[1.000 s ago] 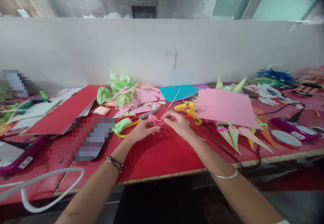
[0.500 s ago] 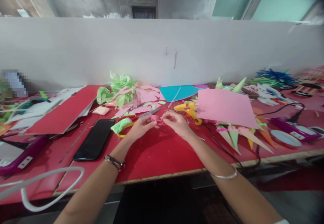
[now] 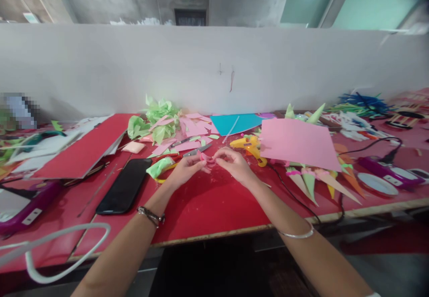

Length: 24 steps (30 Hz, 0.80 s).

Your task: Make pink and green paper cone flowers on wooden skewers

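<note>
Between my hands, above the red tabletop [image 3: 214, 207], is a small curled piece of pink paper [image 3: 209, 162]. My left hand [image 3: 187, 168] pinches its left side, fingers closed. On its right edge the fingertips of my right hand [image 3: 233, 163] are also pinched together. A pair of scissors [image 3: 197, 150] lies just behind my left hand, blades pointing right. Beside the same hand is a crumpled light green piece [image 3: 159, 167]. Behind my right hand sits a yellow glue gun [image 3: 250, 146], its cord running off to the right.
A black phone [image 3: 124, 187] lies left of my forearm. Right of the glue gun, a pink sheet [image 3: 298, 142] rests over several paper cones [image 3: 310, 183]. Behind are a blue sheet [image 3: 234, 123], pink scraps and green crumpled paper [image 3: 161, 118]. Purple power strips [image 3: 390, 171] flank the workspace.
Both hands stay nearly in place. The pink paper piece between them has shifted slightly and shows a more open curve.
</note>
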Tool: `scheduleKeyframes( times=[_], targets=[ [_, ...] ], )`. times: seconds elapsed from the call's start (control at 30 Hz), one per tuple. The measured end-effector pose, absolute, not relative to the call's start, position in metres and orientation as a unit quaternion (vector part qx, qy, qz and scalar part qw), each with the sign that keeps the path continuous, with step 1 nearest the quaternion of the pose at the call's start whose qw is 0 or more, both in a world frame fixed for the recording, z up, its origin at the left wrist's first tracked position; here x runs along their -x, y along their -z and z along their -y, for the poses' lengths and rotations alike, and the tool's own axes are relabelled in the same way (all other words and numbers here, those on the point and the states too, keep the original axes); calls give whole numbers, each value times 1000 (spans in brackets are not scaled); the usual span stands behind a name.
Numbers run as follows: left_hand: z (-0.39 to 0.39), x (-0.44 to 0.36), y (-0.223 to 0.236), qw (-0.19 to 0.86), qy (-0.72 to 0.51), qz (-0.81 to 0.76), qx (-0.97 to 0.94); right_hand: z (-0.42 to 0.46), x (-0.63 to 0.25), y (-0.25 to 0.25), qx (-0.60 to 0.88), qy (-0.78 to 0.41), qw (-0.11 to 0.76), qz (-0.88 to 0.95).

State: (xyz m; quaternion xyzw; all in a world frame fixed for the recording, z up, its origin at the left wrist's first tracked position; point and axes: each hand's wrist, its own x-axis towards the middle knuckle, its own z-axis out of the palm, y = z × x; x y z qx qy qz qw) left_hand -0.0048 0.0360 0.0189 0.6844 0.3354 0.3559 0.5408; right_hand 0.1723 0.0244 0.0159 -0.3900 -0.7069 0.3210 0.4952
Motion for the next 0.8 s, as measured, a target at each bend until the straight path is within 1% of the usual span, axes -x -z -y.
scheduleKeyframes(
  times=[0.2, 0.3, 0.37, 0.43, 0.53, 0.63, 0.7, 0.8],
  targets=[
    [-40, 7, -15, 515, -367, -345, -694, -26, -173, -13, 400, -327, 511, 687],
    [-42, 7, -11, 524, -379, -357, -673, -27, -179, -17, 425, -292, 535, 669],
    [-43, 7, -10, 531, -385, -362, -662, -24, -189, -24, 450, -258, 532, 670],
    [-42, 7, -10, 535, -386, -363, -658, -17, -205, -34, 480, -221, 486, 695],
    [-42, 5, -11, 548, -382, -355, -654, -7, -238, -46, 558, -165, 367, 726],
    [-42, 4, -11, 551, -377, -355, -655, -7, -269, -46, 671, -72, 317, 667],
    [-43, 3, -11, 550, -373, -358, -656, -16, -282, -40, 686, -40, 281, 670],
    [-44, 4, -9, 549, -382, -359, -651, -37, -284, -27, 665, -12, 236, 709]
  ],
)
